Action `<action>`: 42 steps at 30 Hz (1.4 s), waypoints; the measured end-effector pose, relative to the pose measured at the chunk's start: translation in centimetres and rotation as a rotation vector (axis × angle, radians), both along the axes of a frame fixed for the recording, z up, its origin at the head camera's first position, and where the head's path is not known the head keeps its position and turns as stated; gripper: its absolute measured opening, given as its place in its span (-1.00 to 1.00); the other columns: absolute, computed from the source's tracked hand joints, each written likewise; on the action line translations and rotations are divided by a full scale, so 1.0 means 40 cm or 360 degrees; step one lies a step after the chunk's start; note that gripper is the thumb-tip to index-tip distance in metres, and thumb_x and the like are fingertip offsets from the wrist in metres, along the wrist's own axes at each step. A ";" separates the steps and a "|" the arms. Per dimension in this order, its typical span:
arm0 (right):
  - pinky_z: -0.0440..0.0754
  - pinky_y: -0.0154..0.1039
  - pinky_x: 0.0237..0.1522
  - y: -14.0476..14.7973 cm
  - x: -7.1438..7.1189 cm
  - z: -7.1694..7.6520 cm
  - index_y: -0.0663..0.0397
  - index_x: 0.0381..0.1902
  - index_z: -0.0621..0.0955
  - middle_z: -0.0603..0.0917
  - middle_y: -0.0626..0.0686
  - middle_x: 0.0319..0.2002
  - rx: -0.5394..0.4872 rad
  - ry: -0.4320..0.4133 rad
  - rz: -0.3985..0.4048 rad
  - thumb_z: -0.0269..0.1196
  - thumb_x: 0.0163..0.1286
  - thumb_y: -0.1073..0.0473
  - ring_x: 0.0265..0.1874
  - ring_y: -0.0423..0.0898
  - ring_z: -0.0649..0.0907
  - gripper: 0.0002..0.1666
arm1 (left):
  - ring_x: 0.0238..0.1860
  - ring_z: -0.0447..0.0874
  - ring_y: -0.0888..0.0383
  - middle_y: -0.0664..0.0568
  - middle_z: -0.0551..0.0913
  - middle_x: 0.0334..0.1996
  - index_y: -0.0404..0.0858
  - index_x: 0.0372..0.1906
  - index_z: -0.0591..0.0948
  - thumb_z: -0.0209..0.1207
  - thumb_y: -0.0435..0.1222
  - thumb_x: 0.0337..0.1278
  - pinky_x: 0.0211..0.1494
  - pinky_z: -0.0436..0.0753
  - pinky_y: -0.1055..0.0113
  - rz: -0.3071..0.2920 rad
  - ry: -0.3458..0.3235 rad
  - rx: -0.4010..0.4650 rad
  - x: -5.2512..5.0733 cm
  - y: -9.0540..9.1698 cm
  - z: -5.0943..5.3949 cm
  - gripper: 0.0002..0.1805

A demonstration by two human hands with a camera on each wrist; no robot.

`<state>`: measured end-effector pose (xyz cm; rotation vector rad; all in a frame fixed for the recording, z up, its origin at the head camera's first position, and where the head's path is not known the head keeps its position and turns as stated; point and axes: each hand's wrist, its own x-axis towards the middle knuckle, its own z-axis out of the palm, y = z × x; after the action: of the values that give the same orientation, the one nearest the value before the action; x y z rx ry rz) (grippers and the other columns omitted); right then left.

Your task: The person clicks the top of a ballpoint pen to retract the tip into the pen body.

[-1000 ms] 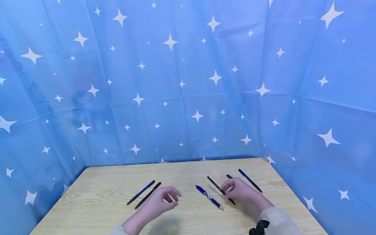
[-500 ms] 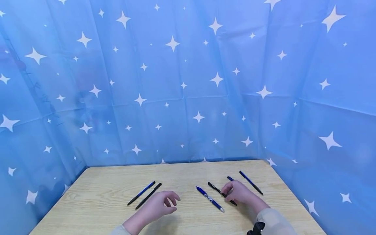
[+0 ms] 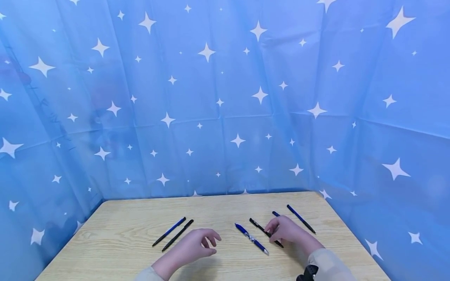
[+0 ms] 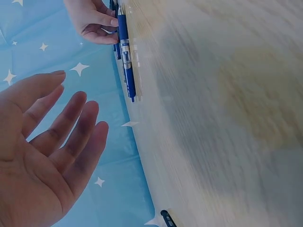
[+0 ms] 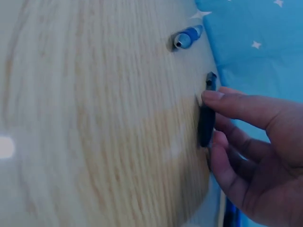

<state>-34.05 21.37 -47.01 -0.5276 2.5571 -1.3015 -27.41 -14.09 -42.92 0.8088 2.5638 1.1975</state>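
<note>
Left hand [image 3: 193,245] poised above a wood-grain table [image 3: 218,210], fingers apart and loosely curved, holds nothing; just to its left lie a blue-and-black pen [image 3: 169,232] and a slim black pen [image 3: 177,235], side by side on a slant. Toward the middle, a blue pen with a patterned grip [image 3: 252,239] rests between the person's two hands, touched by neither. Right of it, the right hand [image 3: 286,229] pinches a dark pen [image 3: 258,225] between thumb and fingers; whether it is clear of the wood cannot be told. Behind that hand, a partly hidden pen [image 3: 275,213] shows only its blue end, and farthest right lies another blue pen [image 3: 301,219] with a black end. By all appearances the handling is at an early stage: one pen of six is in the fingers, five remain loose on the tabletop, and the pair at left may already be arranged, though nothing confirms it.
</note>
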 end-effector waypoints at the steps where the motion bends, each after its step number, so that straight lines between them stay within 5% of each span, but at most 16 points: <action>1: 0.52 -0.29 -0.61 0.005 -0.001 0.003 0.22 -0.19 0.71 0.62 0.05 -0.38 -0.0009 0.0006 0.0002 0.45 0.05 0.43 -0.56 -0.14 0.57 -0.69 | -0.43 0.59 0.31 0.10 0.65 -0.34 -0.22 -0.07 0.66 0.34 -0.40 0.11 -0.37 0.57 0.37 -0.0005 0.0004 0.0000 -0.002 0.003 0.001 -0.74; 9: 0.60 -0.17 -0.38 0.059 -0.002 0.029 0.17 -0.10 0.70 0.65 0.07 -0.21 0.0054 0.0118 -0.0067 0.46 0.08 0.37 -0.30 -0.04 0.56 -0.63 | -0.40 0.58 0.33 0.10 0.66 -0.33 -0.13 -0.07 0.67 0.34 -0.37 0.11 -0.32 0.58 0.37 -0.0026 0.0059 -0.0033 -0.017 0.030 0.009 -0.74; 18: 0.60 -0.14 -0.23 0.140 -0.018 0.055 0.31 -0.02 0.64 0.64 0.20 -0.11 0.0062 0.0122 0.0071 0.41 0.15 0.39 -0.16 0.15 0.60 -0.60 | -0.42 0.59 0.31 0.11 0.66 -0.33 -0.16 -0.05 0.67 0.35 -0.37 0.11 -0.33 0.59 0.37 -0.0048 0.0039 -0.0036 -0.033 0.056 -0.002 -0.72; 31: 0.67 -0.05 -0.20 0.181 -0.019 0.031 0.30 -0.09 0.67 0.65 0.25 -0.07 0.0115 0.0128 -0.0065 0.42 0.09 0.45 -0.06 0.27 0.61 -0.64 | -0.41 0.58 0.32 0.29 0.61 -0.38 -0.16 -0.04 0.67 0.33 -0.34 0.15 -0.32 0.58 0.38 -0.0054 0.0081 -0.0057 -0.054 0.114 -0.005 -0.74; 42: 0.59 -0.09 -0.22 0.170 -0.023 0.018 0.20 -0.14 0.73 0.64 0.05 -0.23 0.0293 0.0121 -0.0149 0.46 -0.04 0.48 -0.24 0.01 0.58 -0.58 | -0.45 0.57 0.31 0.30 0.61 -0.40 -0.13 -0.05 0.68 0.33 -0.33 0.15 -0.34 0.56 0.39 -0.0062 0.0066 -0.0049 -0.072 0.161 -0.017 -0.75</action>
<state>-34.95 28.17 -46.28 -0.4341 2.7588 -1.0777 -30.28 -7.67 -43.61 0.8813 2.5801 1.1385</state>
